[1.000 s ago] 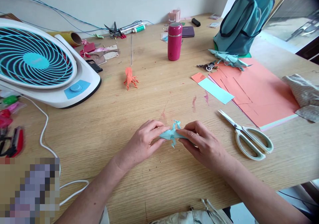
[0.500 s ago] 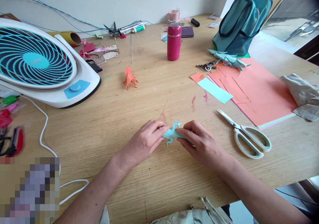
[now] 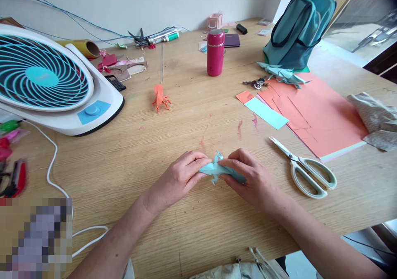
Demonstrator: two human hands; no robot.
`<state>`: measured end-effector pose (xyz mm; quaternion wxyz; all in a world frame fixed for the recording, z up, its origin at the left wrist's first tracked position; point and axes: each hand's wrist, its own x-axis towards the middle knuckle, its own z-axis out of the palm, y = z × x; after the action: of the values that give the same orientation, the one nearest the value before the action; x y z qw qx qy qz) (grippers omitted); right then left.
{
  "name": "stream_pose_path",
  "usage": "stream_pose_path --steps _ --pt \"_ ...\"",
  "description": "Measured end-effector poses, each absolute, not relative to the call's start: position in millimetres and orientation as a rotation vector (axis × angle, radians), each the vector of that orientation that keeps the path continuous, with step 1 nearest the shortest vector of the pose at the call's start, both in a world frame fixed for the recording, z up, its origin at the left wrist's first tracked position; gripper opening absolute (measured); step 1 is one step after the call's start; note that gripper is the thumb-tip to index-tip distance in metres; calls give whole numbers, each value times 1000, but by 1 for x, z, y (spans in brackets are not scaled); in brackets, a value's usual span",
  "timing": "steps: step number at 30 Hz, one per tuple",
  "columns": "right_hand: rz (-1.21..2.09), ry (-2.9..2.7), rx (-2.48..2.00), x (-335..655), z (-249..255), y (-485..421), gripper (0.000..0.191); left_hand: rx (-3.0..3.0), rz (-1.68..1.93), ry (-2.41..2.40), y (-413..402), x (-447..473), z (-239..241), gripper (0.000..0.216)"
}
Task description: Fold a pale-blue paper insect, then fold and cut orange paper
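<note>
Between my two hands, just over the table, is a light blue origami figure (image 3: 216, 168) with thin folded legs sticking out on both sides. My left hand (image 3: 186, 170) pinches its left end between thumb and fingers. On the other side, my right hand (image 3: 246, 173) grips the wider right end, part of which shows below the fingers. The fingers cover both ends of the figure. An orange origami insect (image 3: 160, 98) stands farther back on the left. White-handled scissors (image 3: 305, 169) lie partly open to the right of my right hand.
A fan (image 3: 52, 76) stands at the left with its white cord (image 3: 51, 167) trailing forward. Toward the back are a magenta flask (image 3: 215, 53), keys (image 3: 257, 83) and a teal bag (image 3: 291, 31). Orange paper sheets (image 3: 335, 118) and a blue paper strip (image 3: 266, 113) lie at right.
The blue figure has turned slightly, and more of its right end shows under my right fingers. Both hands keep their hold on it.
</note>
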<state>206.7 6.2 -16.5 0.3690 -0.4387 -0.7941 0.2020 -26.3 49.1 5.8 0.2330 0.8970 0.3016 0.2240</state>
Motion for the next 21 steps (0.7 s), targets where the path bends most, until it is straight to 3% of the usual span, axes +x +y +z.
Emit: stream_pose_path --steps 21 --pt "551 -1981 -1138 202 -19 5 18 2561 570 890 37 -19 11 30"
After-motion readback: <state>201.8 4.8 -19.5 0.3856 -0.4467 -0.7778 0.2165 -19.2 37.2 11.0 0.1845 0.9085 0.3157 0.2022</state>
